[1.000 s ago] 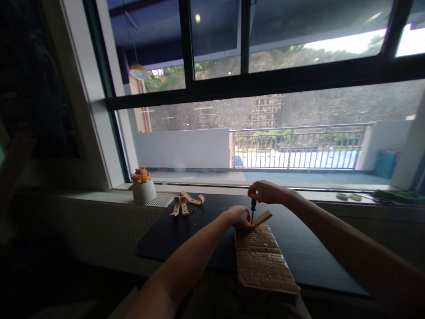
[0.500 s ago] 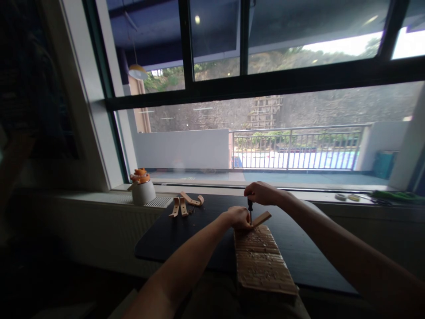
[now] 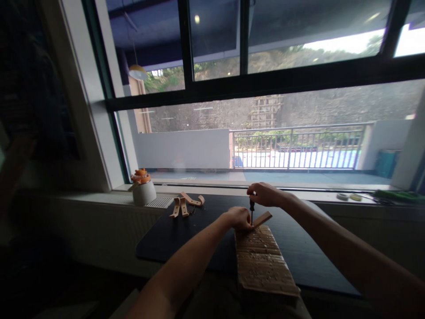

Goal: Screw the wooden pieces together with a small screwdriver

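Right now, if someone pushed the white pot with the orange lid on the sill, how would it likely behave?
The white pot looks squat and wide-based, so it would probably slide rather than tip. Its rounded sides may be slippery to grip. The orange lid sits on top and might be loose; I cannot tell.

White pot with orange lid (image 3: 143, 188) far left on the sill, loose curved wooden pieces (image 3: 184, 204) just right of it (on the dark bench (image 3: 172, 235)), tape rolls (image 3: 347, 196) far right.
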{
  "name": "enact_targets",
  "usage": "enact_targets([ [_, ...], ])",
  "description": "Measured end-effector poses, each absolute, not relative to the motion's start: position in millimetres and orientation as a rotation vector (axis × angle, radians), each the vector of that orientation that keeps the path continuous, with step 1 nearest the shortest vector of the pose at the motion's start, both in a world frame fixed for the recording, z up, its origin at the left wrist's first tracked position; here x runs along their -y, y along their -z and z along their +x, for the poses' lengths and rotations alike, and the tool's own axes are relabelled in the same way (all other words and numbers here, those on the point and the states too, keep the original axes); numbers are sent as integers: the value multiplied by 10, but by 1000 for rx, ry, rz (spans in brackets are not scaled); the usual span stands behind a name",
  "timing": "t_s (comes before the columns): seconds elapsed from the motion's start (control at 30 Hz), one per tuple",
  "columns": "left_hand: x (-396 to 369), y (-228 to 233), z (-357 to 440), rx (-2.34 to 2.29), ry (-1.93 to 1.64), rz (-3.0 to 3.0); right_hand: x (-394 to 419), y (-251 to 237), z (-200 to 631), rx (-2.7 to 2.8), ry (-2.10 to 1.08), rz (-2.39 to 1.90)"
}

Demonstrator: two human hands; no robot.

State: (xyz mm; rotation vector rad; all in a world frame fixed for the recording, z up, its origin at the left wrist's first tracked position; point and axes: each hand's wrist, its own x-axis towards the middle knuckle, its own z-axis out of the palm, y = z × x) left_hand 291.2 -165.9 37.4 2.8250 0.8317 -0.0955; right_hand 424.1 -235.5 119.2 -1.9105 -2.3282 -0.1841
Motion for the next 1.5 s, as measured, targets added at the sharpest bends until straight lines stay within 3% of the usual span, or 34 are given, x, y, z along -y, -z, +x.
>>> enact_targets([
  [1.5,1694,-390,2920,-841,110,2885,2239,-1105,4297,2333,201,-1831],
])
